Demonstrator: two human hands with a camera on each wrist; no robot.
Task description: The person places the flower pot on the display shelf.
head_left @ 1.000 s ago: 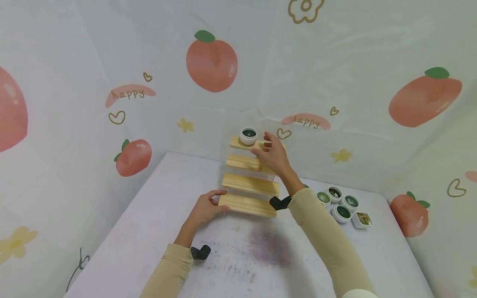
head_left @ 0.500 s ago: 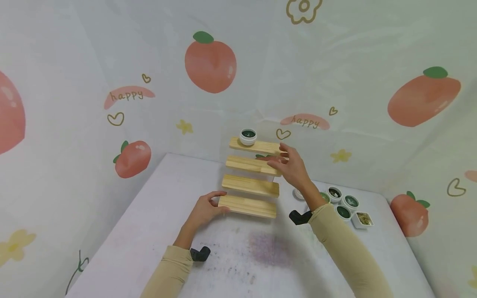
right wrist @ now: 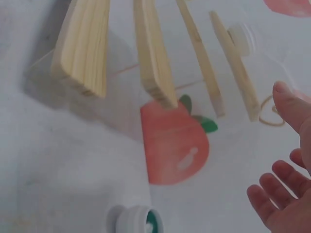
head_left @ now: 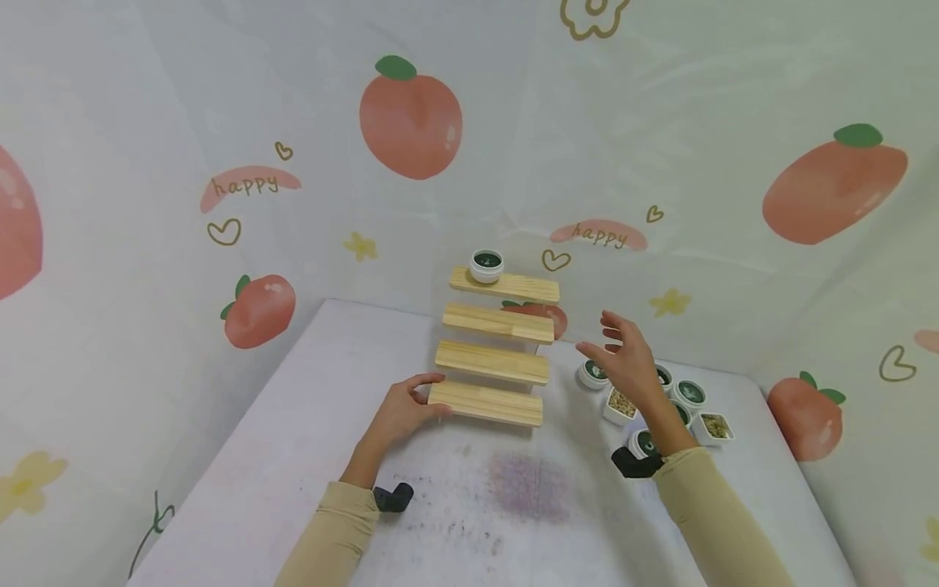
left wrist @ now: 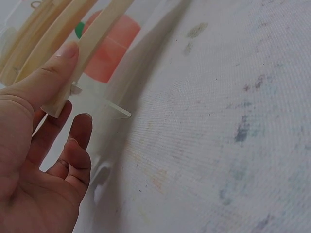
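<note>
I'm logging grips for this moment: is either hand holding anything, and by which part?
The left hand pinches the lowest wooden board at its left end, between thumb and fingers. The right hand holds nothing.

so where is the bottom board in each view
Head: bottom board, below centre, left hand at its left end.
Left wrist: bottom board, upper left, rightmost of the boards.
Right wrist: bottom board, upper left, leftmost of the boards.
Shared landmark: the next board up.
</note>
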